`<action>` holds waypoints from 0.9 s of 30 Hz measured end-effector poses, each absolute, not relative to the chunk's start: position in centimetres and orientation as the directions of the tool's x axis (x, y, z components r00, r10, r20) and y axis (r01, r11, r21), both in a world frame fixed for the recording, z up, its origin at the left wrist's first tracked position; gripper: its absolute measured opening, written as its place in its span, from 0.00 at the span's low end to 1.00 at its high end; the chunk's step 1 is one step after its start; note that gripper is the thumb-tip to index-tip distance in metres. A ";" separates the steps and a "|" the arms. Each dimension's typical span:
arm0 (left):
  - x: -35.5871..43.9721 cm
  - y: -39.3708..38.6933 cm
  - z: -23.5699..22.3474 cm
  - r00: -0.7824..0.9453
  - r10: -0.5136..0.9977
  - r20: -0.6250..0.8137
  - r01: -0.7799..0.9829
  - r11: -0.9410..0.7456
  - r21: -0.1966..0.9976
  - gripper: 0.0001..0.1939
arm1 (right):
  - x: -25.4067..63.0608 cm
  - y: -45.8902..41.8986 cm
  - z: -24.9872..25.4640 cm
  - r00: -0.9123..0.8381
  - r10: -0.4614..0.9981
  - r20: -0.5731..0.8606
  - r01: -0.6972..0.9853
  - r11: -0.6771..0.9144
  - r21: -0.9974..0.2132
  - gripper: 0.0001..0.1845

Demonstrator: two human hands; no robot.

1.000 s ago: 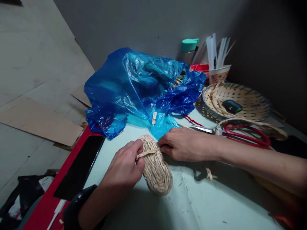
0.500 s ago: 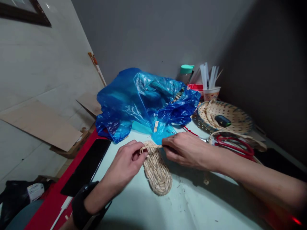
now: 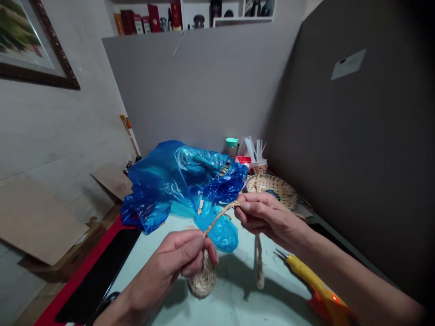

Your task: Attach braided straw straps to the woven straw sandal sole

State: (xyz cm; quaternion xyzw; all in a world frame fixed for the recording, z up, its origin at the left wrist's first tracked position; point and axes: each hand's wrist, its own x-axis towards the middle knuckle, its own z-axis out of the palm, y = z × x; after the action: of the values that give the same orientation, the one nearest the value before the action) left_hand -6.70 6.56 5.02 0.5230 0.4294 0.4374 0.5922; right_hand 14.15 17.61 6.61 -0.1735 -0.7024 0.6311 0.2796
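Compared with before, the right hand (image 3: 260,215) is higher, farther from the woven coil (image 3: 203,277). Each hand has its grip closed on the twisted strand (image 3: 217,218), the left hand (image 3: 186,256) lower.

Crinkled, glossy blue plastic bag (image 3: 159,181); rough, matt plant-fibre coil (image 3: 202,280); smooth tabletop (image 3: 234,294); yellow plastic-looking tool (image 3: 309,271) with shiny metal tip.
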 end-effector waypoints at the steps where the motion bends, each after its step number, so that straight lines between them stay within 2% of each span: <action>1: -6.1 6.7 5.3 0.282 0.958 -0.057 -0.040 0.071 0.997 0.22 | 14.3 17.4 6.8 -0.767 0.610 0.197 -0.159 0.117 -0.980 0.18; 5: -3.6 7.8 6.8 0.380 0.925 -0.013 0.194 -0.066 0.979 0.17 | 14.8 16.6 7.4 -0.740 0.624 0.251 -0.280 0.053 -0.958 0.16; 8: -2.7 9.0 8.6 0.451 0.892 -0.026 0.377 -0.164 0.912 0.11 | 15.2 16.6 7.6 -0.749 0.611 0.256 -0.293 0.040 -0.955 0.17; 10: -3.0 9.5 10.1 0.421 0.907 -0.021 0.464 -0.195 0.864 0.10 | 15.6 16.9 7.6 -0.752 0.607 0.256 -0.292 0.041 -0.956 0.18; 13: -4.1 9.9 12.4 0.423 0.906 0.025 0.444 -0.231 0.866 0.27 | 16.1 17.5 7.5 -0.740 0.618 0.266 -0.299 0.052 -0.953 0.17; 16: -5.0 10.1 13.7 0.451 0.891 -0.042 0.346 -0.132 0.929 0.34 | 16.5 18.0 7.4 -0.725 0.630 0.277 -0.300 0.074 -0.951 0.16; 20: -4.3 11.4 13.1 0.375 0.925 0.058 0.154 -0.123 0.980 0.13 | 16.6 18.3 7.3 -0.729 0.625 0.280 -0.266 0.119 -0.957 0.17; 23: -2.9 12.7 12.0 0.314 0.945 0.087 0.113 -0.129 0.985 0.14 | 16.6 18.1 7.2 -0.730 0.616 0.296 -0.225 0.193 -0.955 0.16; 27: -2.1 13.1 11.3 0.360 0.930 0.079 0.017 -0.091 0.996 0.07 | 16.7 17.4 7.6 -0.732 0.600 0.322 -0.167 0.300 -0.939 0.14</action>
State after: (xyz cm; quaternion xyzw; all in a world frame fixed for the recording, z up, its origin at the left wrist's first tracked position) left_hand -2.13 13.14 11.25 0.6123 0.3865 0.4129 0.5524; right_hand 16.69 17.43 7.57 -0.1475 -0.7333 0.5730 0.3349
